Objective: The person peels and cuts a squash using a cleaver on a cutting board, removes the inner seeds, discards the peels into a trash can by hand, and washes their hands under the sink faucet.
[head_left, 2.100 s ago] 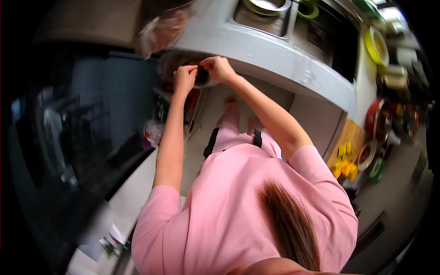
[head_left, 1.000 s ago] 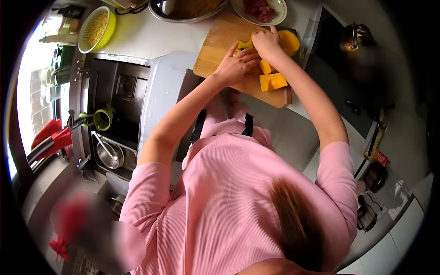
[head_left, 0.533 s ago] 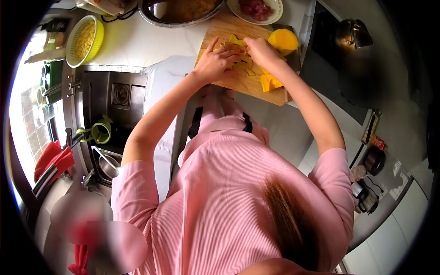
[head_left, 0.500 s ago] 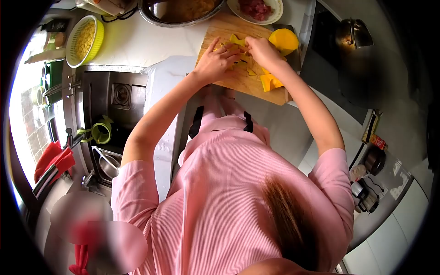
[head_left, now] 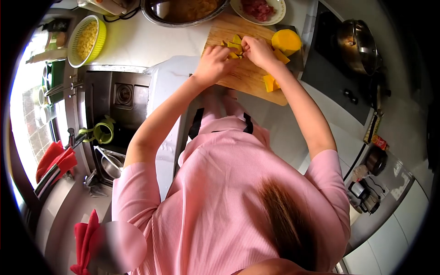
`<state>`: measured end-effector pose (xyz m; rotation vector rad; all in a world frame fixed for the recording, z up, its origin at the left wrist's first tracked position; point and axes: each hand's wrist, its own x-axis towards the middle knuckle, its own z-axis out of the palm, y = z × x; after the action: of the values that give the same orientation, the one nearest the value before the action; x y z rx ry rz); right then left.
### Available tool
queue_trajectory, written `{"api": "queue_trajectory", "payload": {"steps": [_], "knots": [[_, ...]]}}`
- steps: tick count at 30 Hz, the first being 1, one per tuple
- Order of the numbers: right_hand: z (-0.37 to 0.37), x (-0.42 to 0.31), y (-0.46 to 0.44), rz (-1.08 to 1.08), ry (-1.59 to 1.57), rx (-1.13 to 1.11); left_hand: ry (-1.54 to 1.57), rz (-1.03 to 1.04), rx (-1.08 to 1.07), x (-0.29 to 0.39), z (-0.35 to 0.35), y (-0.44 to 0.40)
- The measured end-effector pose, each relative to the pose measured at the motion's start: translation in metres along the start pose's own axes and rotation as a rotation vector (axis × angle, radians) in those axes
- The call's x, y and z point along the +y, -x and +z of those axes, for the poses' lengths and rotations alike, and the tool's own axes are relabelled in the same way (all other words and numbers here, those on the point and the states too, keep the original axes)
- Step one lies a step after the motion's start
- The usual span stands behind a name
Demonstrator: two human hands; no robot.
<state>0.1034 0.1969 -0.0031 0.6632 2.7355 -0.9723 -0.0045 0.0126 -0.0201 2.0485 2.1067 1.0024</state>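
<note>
Cut pumpkin pieces (head_left: 235, 43), orange with dark rind, lie bunched on the wooden cutting board (head_left: 250, 82) between my two hands. My left hand (head_left: 214, 65) is at the left side of the pieces, its fingers curled in against them. From the right, my right hand (head_left: 258, 51) is closed, fingertips bent down beside the same pieces; whatever they pinch is hidden. A large pumpkin chunk (head_left: 286, 41) with a round cut face sits at the board's right end. Smaller pumpkin wedges (head_left: 270, 83) lie nearer the board's front edge.
Behind the board stand a plate of raw meat (head_left: 280, 16) and a large metal bowl (head_left: 185, 23). A yellow-green basket (head_left: 100, 43) of pale pieces is at the left, above the sink (head_left: 103, 87). On the right, a lidded pot (head_left: 357, 48) rests on the black stove (head_left: 327, 75).
My left hand's fingers, spread over the pumpkin pieces before, have curled inward. The pieces are drawn into a tighter bunch between both hands. My right hand stays closed.
</note>
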Motion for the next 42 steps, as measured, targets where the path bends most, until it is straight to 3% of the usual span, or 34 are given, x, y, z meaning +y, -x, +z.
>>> {"api": "queue_trajectory", "payload": {"steps": [2, 4, 5, 7, 10, 14, 23, 26, 32, 42], "knots": [[-0.004, -0.002, 0.002, -0.024, 0.142, 0.111, -0.014, -0.204, -0.016, 0.001, -0.015, 0.01], [-0.008, -0.002, -0.001, 0.068, 0.09, 0.004, 0.048, -0.488, -0.082, 0.006, -0.019, 0.019], [-0.008, -0.004, -0.003, 0.079, 0.098, -0.008, -0.005, -0.537, -0.221, 0.008, -0.021, 0.022], [-0.004, -0.006, -0.008, 0.128, 0.131, -0.047, 0.107, -0.569, -0.19, 0.008, -0.011, 0.023], [0.019, 0.006, -0.013, 0.015, -0.077, -0.156, 0.199, -0.564, -0.137, 0.005, 0.006, 0.015], [0.017, 0.0, 0.004, 0.043, 0.08, -0.006, 0.253, -0.639, -0.096, 0.009, 0.001, 0.009], [0.017, 0.0, -0.007, 0.199, -0.428, -0.232, 0.238, -0.712, -0.025, 0.008, 0.017, 0.0], [0.04, 0.016, -0.017, 0.207, -0.348, -0.222, 0.253, -0.731, 0.015, 0.011, 0.02, -0.007], [0.022, -0.024, -0.001, 0.263, -0.316, -0.096, 0.29, -0.714, 0.057, 0.006, 0.026, -0.006], [0.046, 0.004, -0.012, 0.139, -0.534, -0.04, 0.336, -0.747, 0.061, -0.002, 0.029, -0.009]]}}
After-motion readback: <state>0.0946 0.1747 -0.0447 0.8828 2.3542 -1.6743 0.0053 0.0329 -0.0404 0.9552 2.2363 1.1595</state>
